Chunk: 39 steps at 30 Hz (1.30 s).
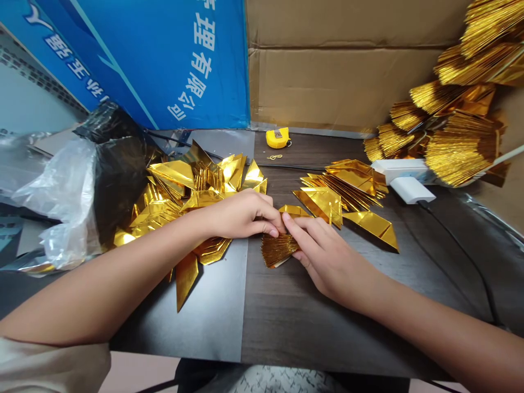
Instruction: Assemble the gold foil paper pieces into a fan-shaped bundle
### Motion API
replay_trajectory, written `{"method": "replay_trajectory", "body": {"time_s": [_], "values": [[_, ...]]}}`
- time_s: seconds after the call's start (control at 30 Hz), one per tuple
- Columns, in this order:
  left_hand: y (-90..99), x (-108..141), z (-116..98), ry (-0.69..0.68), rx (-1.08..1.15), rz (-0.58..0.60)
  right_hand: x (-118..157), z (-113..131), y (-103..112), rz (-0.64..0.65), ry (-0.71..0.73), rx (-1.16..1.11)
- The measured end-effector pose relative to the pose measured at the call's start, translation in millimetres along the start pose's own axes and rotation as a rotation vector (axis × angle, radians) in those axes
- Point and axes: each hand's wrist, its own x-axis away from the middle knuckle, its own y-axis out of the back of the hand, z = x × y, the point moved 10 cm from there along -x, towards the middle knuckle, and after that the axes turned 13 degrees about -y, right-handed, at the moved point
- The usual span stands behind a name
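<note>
At the table's middle, the left hand [245,215] and right hand [323,254] meet fingertip to fingertip, both pinched on a gold fan [278,248] whose pleats splay toward the near left, with loose gold folds [180,191] piled left of it.

We note the left hand [241,214] covers part of the loose gold pile [180,191]; the stacked gold bundles [458,109] are cut off at the right edge.
</note>
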Motion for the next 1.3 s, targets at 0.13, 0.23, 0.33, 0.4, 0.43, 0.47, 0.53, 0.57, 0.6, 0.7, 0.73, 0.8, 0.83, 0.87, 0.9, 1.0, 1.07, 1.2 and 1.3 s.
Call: {"method": "replay_trajectory", "body": {"time_s": [0.13,0.23,0.33,0.4,0.43,0.47,0.53,0.57,0.6,0.7,0.73,0.8,0.83,0.87,0.9,1.0,1.07,1.2,1.3], "values": [[1.0,-0.1,-0.2,0.012,0.012,-0.01,-0.5,2.0,0.7,0.001,0.022,0.015],[3.6,0.0,2.0,0.032,-0.047,-0.036,-2.4,2.4,0.6,0.001,0.029,0.019],[14.4,0.5,6.9,0.082,-0.221,-0.162,-3.6,3.3,1.7,0.0,0.029,-0.002],[18.4,1.2,11.0,0.141,-0.338,-0.224,-2.6,7.5,3.2,0.003,0.05,-0.036],[18.0,1.0,13.4,0.175,-0.392,-0.228,-1.5,10.8,4.2,0.005,0.069,-0.053],[16.0,0.4,15.8,0.21,-0.439,-0.209,-0.3,14.3,5.0,0.008,0.091,-0.068],[10.4,-1.3,19.8,0.265,-0.508,-0.146,1.9,19.6,7.2,0.004,0.121,-0.093],[8.1,-2.1,21.0,0.284,-0.53,-0.117,2.4,21.0,8.2,0.002,0.129,-0.107],[6.3,-2.6,21.8,0.297,-0.542,-0.095,2.6,21.2,9.2,0.0,0.129,-0.125],[5.3,-1.7,24.0,0.333,-0.537,-0.085,1.0,15.3,12.0,0.011,0.096,-0.223],[5.1,-0.9,25.1,0.345,-0.528,-0.087,0.1,11.9,12.4,0.026,0.077,-0.267],[4.1,0.6,26.8,0.36,-0.51,-0.09,-1.5,4.3,12.7,0.063,0.029,-0.338],[3.7,1.2,27.1,0.361,-0.506,-0.094,-2.0,0.8,12.6,0.082,0.003,-0.355],[3.7,1.6,26.9,0.359,-0.503,-0.101,-2.4,-2.1,12.7,0.096,-0.02,-0.357],[3.9,2.0,26.5,0.357,-0.502,-0.109,-2.6,-4.5,13.2,0.106,-0.041,-0.35],[5.0,2.7,25.4,0.356,-0.505,-0.119,-3.4,-5.2,15.8,0.118,-0.052,-0.337],[5.0,2.9,25.9,0.37,-0.502,-0.104,-4.4,-3.4,17.2,0.119,-0.036,-0.33],[7.1,4.2,28.2,0.407,-0.481,-0.108,-7.0,-2.8,18.8,0.1,-0.017,-0.295],[10.4,5.2,28.6,0.394,-0.432,-0.173,-8.0,-3.1,19.7,0.094,-0.016,-0.286]]}}
